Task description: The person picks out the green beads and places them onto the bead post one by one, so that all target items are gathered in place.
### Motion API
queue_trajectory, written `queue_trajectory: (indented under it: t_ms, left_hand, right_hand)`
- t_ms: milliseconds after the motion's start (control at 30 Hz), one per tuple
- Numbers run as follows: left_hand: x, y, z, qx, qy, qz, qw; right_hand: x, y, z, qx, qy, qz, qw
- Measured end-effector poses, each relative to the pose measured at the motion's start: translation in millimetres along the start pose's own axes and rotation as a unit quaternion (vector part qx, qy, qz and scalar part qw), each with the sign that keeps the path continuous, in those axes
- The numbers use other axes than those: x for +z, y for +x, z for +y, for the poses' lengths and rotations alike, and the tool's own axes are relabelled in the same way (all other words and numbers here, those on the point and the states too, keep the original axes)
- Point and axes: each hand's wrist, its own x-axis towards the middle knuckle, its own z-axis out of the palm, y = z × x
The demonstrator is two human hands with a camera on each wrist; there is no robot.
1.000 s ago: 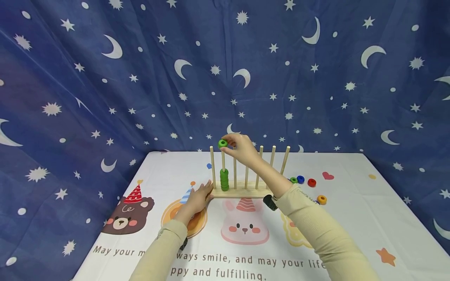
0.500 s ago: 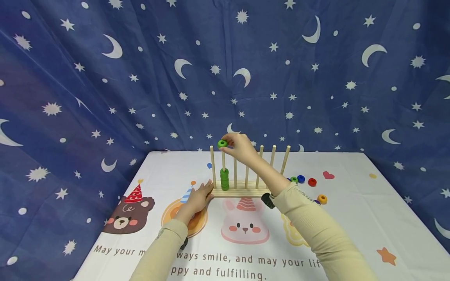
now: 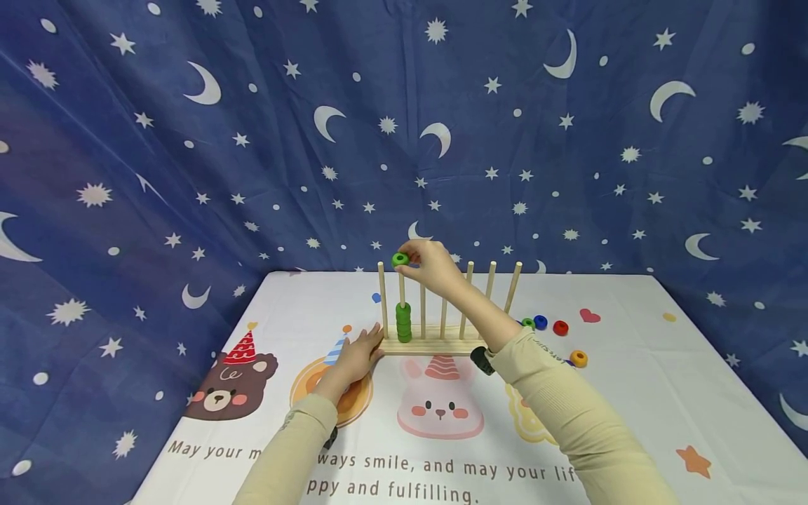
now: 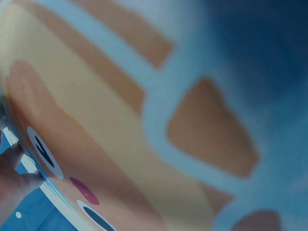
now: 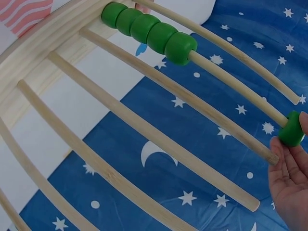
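Observation:
My right hand [image 3: 434, 268] pinches a green bead [image 3: 400, 259] between thumb and fingers at the top of the second peg from the left. In the right wrist view that bead [image 5: 291, 129] sits right at the peg's tip. Lower on the same peg, a stack of several green beads [image 5: 141, 28] rests against the wooden base [image 3: 435, 347]. The other pegs that show carry no beads. My left hand [image 3: 360, 354] lies with extended fingers at the left end of the base; in the left wrist view its fingers [image 4: 14, 154] appear at the left edge.
Right of the peg rack lie loose beads: a red bead [image 3: 560, 327], a blue bead [image 3: 540, 322], a green bead [image 3: 528, 323] and an orange bead [image 3: 578, 358]. My right forearm partly hides others. A blue starry curtain [image 3: 404, 126] hangs behind the table [image 3: 631, 407].

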Motion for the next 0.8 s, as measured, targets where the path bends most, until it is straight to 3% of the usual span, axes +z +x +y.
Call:
queue_trajectory:
  t_ms: [800]
  left_hand:
    - [0.4,-1.0,0.7,-0.004,-0.001,-0.001,1.0]
  right_hand:
    - [-1.5,-1.5,-0.6,-0.001,0.001,-0.004,1.0]
